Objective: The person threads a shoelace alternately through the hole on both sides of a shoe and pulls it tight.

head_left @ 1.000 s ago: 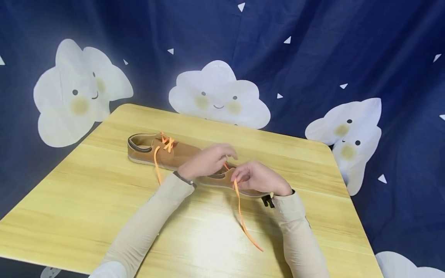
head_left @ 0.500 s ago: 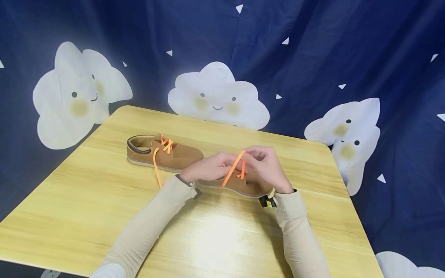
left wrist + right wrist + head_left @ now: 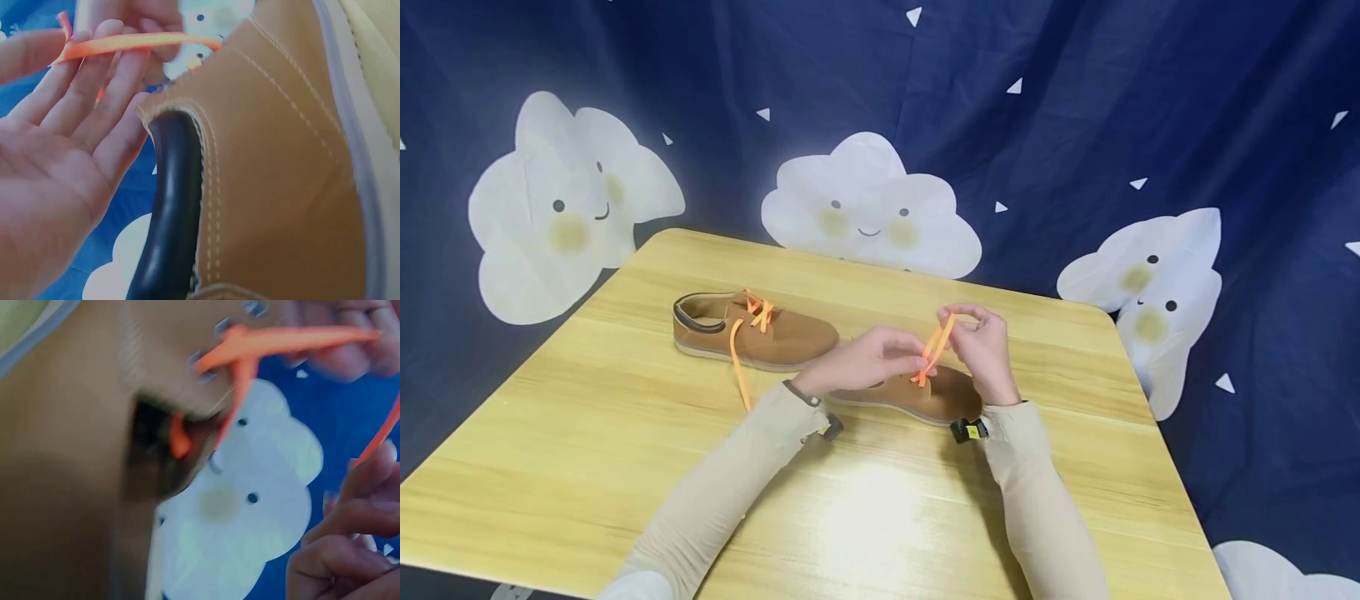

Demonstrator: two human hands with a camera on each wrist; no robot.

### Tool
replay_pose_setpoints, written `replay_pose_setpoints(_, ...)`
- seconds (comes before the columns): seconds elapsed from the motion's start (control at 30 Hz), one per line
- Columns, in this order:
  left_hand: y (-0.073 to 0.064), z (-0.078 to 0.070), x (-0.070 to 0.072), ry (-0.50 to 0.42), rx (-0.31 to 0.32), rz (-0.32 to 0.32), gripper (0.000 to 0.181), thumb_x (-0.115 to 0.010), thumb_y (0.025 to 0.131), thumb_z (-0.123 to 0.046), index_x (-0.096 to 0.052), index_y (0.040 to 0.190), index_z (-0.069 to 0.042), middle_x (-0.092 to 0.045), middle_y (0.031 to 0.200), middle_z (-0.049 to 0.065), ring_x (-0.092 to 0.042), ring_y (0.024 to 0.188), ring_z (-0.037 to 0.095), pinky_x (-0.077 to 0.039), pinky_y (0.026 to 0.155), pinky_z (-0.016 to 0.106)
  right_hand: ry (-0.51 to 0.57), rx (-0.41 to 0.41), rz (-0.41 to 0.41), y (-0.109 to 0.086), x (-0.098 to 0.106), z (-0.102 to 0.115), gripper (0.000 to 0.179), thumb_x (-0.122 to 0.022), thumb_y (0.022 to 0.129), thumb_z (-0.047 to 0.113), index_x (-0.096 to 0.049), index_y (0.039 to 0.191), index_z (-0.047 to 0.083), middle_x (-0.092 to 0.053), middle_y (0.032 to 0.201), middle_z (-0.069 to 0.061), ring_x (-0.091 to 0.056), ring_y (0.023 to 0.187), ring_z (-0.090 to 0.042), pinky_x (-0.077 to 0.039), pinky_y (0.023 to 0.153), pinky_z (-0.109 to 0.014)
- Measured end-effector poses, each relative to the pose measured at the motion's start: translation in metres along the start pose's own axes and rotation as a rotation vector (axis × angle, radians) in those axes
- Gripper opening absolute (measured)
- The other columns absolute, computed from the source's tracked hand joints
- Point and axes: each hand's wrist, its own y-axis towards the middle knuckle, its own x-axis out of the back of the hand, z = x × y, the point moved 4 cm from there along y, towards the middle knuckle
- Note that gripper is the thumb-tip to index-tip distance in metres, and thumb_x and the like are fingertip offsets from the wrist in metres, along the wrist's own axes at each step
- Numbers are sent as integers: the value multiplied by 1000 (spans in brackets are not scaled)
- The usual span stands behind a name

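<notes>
Two brown shoes lie on the table in the head view. Both hands are at the right-hand shoe [image 3: 951,396], over its orange shoelace [image 3: 936,342]. My left hand [image 3: 868,358] pinches the shoelace between thumb and fingertips, as the left wrist view shows, where the lace [image 3: 137,41] runs taut to the brown leather upper [image 3: 281,162]. Farther right and higher, my right hand [image 3: 985,342] pinches a raised part of the lace. In the right wrist view this hand [image 3: 350,537] has bent fingers, and the eyelets [image 3: 201,365] show at upper left.
To the left sits the other brown shoe [image 3: 797,333], its orange lace crossed at the top. One loose lace end [image 3: 739,367] hangs from it onto the wooden table [image 3: 587,450]. Behind the table hangs a dark blue curtain [image 3: 1037,167] with white clouds.
My right hand has risen from the shoe's near side, lifting the lace that hung toward the table's front. My left hand has shifted slightly right and now pinches the lace.
</notes>
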Motion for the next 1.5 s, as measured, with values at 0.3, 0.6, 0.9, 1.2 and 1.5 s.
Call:
replay_pose_setpoints(0.3, 1, -3, 4, -190, -2, -113, 24, -59, 106, -23, -73, 114, -6, -76, 113, 20, -72, 105, 29, -58, 97, 46, -38, -50, 104, 13, 7, -9, 76, -72, 96, 20, -30, 158, 12, -69, 73, 6, -40, 44, -4, -32, 45, -20)
replay_pose_setpoints(0.6, -2, -7, 8, -234, 46, -190, 36, -61, 105, -22, -64, 135, -2, -71, 132, 16, -71, 105, 22, -58, 90, 42, -456, 428, 448, -5, -1, 18, 21, -73, 94, 6, -78, 114, 11, -74, 113, -10, -66, 89, -20, -57, 69, -31)
replay_pose_setpoints(0.9, -4, -13, 6, -261, 11, -172, 36, -61, 104, -14, -62, 135, 2, -67, 137, 21, -68, 121, 24, -53, 107, 51, -466, 499, 359, -4, -13, 11, 12, -76, 90, 0, -79, 82, 8, -73, 88, -8, -61, 84, -18, -51, 69, -29)
replay_pose_setpoints(1.2, -6, -16, 7, -248, -3, -151, 33, -61, 104, -14, -64, 134, -2, -70, 132, 16, -69, 118, 34, -54, 104, 53, -637, 487, 267, -4, -7, 8, 11, -71, 92, -2, -80, 89, 5, -78, 89, -12, -71, 83, -24, -57, 71, -34)
replay_pose_setpoints(1.5, -7, -7, 17, 134, 23, -156, 31, -57, 106, -24, -70, 127, -4, -73, 127, 11, -69, 112, 23, -57, 95, 35, -464, 402, 220, 2, -2, 2, 12, -57, 103, 2, -67, 106, -4, -77, 87, -21, -76, 76, -32, -58, 68, -28)
